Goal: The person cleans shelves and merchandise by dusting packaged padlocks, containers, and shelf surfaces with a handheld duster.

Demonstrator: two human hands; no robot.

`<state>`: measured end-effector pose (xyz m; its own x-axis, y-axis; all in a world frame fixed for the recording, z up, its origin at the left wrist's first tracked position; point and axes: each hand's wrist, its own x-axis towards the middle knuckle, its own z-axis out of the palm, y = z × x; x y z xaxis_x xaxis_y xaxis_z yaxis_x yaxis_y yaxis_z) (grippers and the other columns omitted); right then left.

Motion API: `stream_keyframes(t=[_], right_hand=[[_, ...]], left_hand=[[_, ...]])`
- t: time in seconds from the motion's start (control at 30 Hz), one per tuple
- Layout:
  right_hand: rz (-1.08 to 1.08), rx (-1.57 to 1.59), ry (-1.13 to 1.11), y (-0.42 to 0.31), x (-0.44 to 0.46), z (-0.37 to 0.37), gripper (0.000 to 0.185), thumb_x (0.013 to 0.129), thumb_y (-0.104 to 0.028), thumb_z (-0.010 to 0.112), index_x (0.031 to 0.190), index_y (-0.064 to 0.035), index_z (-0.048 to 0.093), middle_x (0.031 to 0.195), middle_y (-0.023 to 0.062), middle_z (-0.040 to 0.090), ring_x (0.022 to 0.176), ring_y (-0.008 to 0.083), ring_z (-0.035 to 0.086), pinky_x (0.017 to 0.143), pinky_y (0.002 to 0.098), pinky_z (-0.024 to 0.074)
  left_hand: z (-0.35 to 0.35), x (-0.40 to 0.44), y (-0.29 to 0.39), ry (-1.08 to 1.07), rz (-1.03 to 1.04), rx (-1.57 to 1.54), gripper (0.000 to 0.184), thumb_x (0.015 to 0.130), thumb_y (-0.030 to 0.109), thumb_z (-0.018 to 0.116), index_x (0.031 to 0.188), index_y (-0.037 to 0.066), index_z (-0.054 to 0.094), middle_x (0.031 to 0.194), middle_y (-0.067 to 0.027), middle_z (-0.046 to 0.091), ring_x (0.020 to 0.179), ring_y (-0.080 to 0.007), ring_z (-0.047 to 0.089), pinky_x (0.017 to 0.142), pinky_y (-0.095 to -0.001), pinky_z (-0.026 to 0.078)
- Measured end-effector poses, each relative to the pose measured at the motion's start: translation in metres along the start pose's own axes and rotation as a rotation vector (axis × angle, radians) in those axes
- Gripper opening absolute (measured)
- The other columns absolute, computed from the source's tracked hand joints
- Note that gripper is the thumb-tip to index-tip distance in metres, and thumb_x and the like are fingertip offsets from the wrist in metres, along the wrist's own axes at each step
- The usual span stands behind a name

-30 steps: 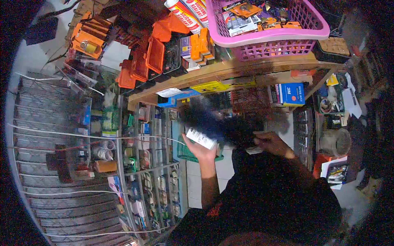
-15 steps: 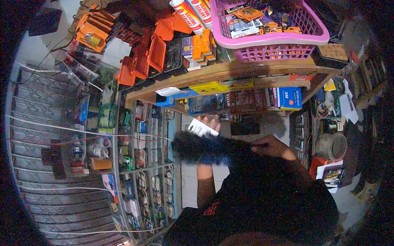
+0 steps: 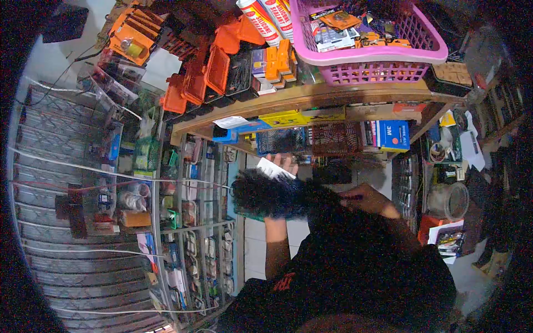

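Holding a small white rectangular package (image 3: 276,168), the left hand (image 3: 286,164) has its fingers stretched out behind it, their tips showing past its upper edge. The thumb and palm are hidden by a fluffy dark blue-black duster (image 3: 272,194), whose fibres overlap the package's lower edge; whether duster and package touch, I cannot tell. The right hand (image 3: 367,200) has its fingers curled around the duster's dark narrow end, though the exact grip is lost in shadow. The package sits left of the right hand, over a pale tiled floor (image 3: 258,250).

Beyond the hands, a blue plastic tray (image 3: 281,141) and a brown plastic tray (image 3: 336,137) lie side by side beneath a long wooden shelf edge (image 3: 311,95), with a blue cardboard 3M box (image 3: 395,136) to their right. Above stand a pink plastic lattice basket (image 3: 366,57) filled with small packets, white-and-red silicone sealant tubes (image 3: 259,23) and orange plastic lids (image 3: 216,72). Near the right arm is a clear round plastic tub (image 3: 447,201).
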<state>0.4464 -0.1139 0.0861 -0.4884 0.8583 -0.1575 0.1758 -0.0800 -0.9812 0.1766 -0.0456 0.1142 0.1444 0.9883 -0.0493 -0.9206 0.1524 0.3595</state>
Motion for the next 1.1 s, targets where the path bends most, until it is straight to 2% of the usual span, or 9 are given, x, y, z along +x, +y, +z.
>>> stream_keyframes(t=[0.1, 0.23, 0.37, 0.5, 0.6, 0.73, 0.87, 0.9, 1.1], right_hand=[[-0.032, 0.110, 0.084, 0.025, 0.002, 0.010, 0.028, 0.088, -0.018, 0.066, 0.113, -0.0036, 0.066, 0.096, 0.0048, 0.070, 0.079, 0.0071, 0.058, 0.072, 0.0254, 0.0491], [0.109, 0.180, -0.015, 0.022, -0.001, 0.008, 0.028, 0.088, -0.017, 0.067, 0.113, -0.0051, 0.066, 0.096, 0.0048, 0.070, 0.078, 0.0063, 0.057, 0.071, 0.0251, 0.0490], [0.102, 0.265, 0.100, 0.029, -0.001, 0.019, 0.028, 0.086, -0.016, 0.068, 0.112, -0.0045, 0.067, 0.090, 0.0029, 0.070, 0.074, 0.0064, 0.058, 0.069, 0.0252, 0.0489], [0.069, 0.140, -0.041, 0.025, -0.004, 0.018, 0.027, 0.087, -0.017, 0.069, 0.110, -0.0035, 0.068, 0.079, 0.0016, 0.068, 0.069, 0.0073, 0.059, 0.067, 0.0254, 0.0489], [0.156, 0.248, 0.042, 0.012, -0.004, 0.026, 0.026, 0.087, -0.018, 0.068, 0.108, -0.0032, 0.068, 0.075, 0.0026, 0.068, 0.068, 0.0075, 0.059, 0.067, 0.0260, 0.0491], [-0.036, -0.050, -0.030, 0.015, -0.001, 0.025, 0.027, 0.087, -0.021, 0.068, 0.107, -0.0025, 0.068, 0.078, 0.0037, 0.068, 0.069, 0.0075, 0.059, 0.067, 0.0271, 0.0495], [0.059, 0.095, 0.041, 0.012, -0.003, 0.035, 0.028, 0.087, -0.023, 0.067, 0.105, -0.0017, 0.068, 0.080, 0.0047, 0.069, 0.069, 0.0083, 0.060, 0.067, 0.0274, 0.0496], [0.073, 0.091, 0.033, 0.015, -0.002, 0.036, 0.027, 0.087, -0.023, 0.067, 0.105, -0.0016, 0.068, 0.079, 0.0045, 0.069, 0.069, 0.0083, 0.060, 0.067, 0.0275, 0.0496], [0.131, 0.057, -0.014, -0.005, -0.006, 0.040, 0.027, 0.087, -0.021, 0.067, 0.105, -0.0010, 0.068, 0.077, 0.0042, 0.067, 0.068, 0.0086, 0.059, 0.064, 0.0273, 0.0482]], left_hand=[[0.006, 0.004, 0.008, -0.125, -0.023, 0.001, 0.066, 0.091, 0.050, 0.041, 0.140, 0.006, 0.035, 0.142, -0.0157, 0.041, 0.134, -0.0379, 0.032, 0.111, -0.0581, 0.016], [0.012, -0.004, 0.002, 0.088, 0.011, -0.059, 0.061, 0.090, 0.051, 0.044, 0.134, 0.009, 0.046, 0.133, -0.0157, 0.050, 0.125, -0.0393, 0.043, 0.109, -0.0566, 0.024], [0.019, -0.011, 0.011, 0.010, -0.007, -0.104, 0.069, 0.093, 0.056, 0.030, 0.145, 0.011, 0.027, 0.147, -0.0173, 0.032, 0.137, -0.0382, 0.027, 0.111, -0.0580, 0.017], [0.000, -0.011, 0.008, 0.109, 0.055, 0.125, 0.063, 0.092, 0.052, 0.035, 0.140, 0.011, 0.040, 0.145, -0.0164, 0.036, 0.134, -0.0392, 0.031, 0.108, -0.0599, 0.025], [-0.002, -0.015, 0.018, -0.245, 0.012, 0.010, 0.061, 0.096, 0.049, 0.028, 0.144, 0.011, 0.029, 0.147, -0.0147, 0.033, 0.135, -0.0390, 0.030, 0.110, -0.0582, 0.022], [-0.007, -0.021, 0.017, 0.142, 0.093, 0.164, 0.062, 0.093, 0.052, 0.037, 0.139, 0.010, 0.040, 0.142, -0.0150, 0.040, 0.133, -0.0395, 0.033, 0.109, -0.0570, 0.025], [0.014, -0.035, 0.030, -0.085, 0.014, -0.198, 0.067, 0.094, 0.055, 0.033, 0.145, 0.013, 0.028, 0.145, -0.0137, 0.036, 0.134, -0.0370, 0.032, 0.111, -0.0553, 0.021], [0.022, -0.035, 0.029, 0.258, 0.133, 0.026, 0.072, 0.091, 0.059, 0.036, 0.145, 0.013, 0.028, 0.146, -0.0147, 0.035, 0.135, -0.0365, 0.031, 0.111, -0.0564, 0.019], [-0.013, -0.036, 0.031, 0.010, 0.062, -0.040, 0.069, 0.089, 0.059, 0.040, 0.138, 0.011, 0.042, 0.138, -0.0142, 0.046, 0.131, -0.0383, 0.037, 0.108, -0.0583, 0.025]])
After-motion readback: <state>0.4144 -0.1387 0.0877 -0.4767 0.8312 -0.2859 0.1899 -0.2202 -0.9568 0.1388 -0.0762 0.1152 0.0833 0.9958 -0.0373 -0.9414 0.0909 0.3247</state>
